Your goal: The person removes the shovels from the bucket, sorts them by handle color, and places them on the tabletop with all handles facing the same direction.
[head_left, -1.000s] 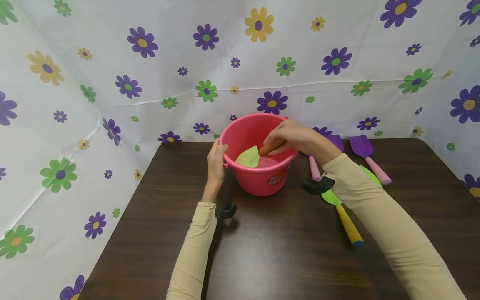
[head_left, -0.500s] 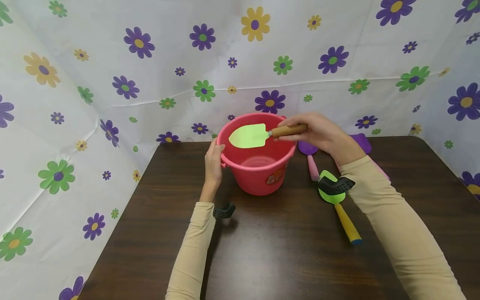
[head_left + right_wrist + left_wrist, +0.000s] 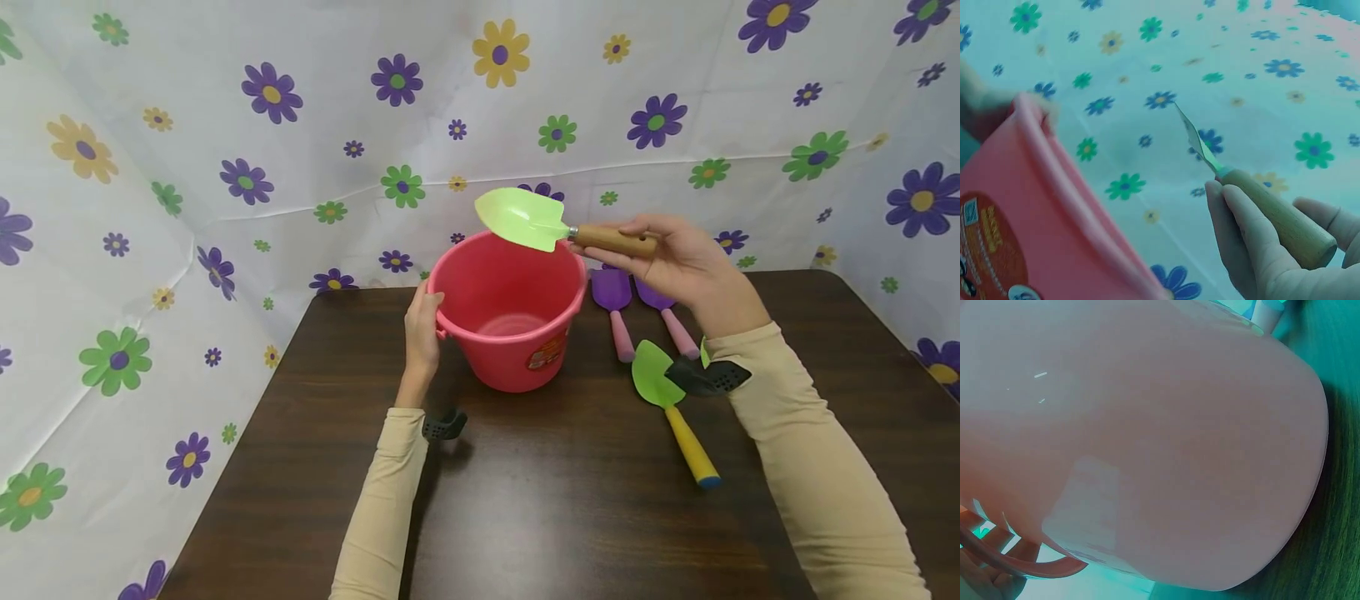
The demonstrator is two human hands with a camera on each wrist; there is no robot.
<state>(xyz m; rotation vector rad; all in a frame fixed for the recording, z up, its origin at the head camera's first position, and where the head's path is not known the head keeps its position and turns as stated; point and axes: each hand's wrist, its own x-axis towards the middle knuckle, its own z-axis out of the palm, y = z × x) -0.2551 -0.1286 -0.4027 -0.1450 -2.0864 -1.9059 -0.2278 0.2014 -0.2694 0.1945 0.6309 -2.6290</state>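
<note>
My right hand (image 3: 693, 265) holds a garden trowel by its wooden handle, just above the right rim of a pink bucket. The trowel's pale green blade (image 3: 522, 217) points left over the bucket's mouth; the right wrist view catches the wooden handle (image 3: 1282, 219) between thumb and fingers. At the bucket's left side, my left hand (image 3: 423, 333) grips the rim. The pink bucket (image 3: 510, 362) stands upright on the dark table, and its inside bottom shows bare. Its wall (image 3: 1197, 456) fills most of the left wrist view, with several fingers (image 3: 1016, 550) at the lower left corner.
Right of the bucket lie two purple shovels with pink handles, one near the bucket (image 3: 621, 333) and one farther right (image 3: 680, 335). A green trowel with a yellow handle (image 3: 690, 442) lies nearer. Another green piece is mostly hidden by the right wrist. A flowered sheet (image 3: 322, 167) hangs behind.
My right hand has lifted the trowel up out of the bucket and moved right, turning palm up. My left hand stays on the bucket's rim.
</note>
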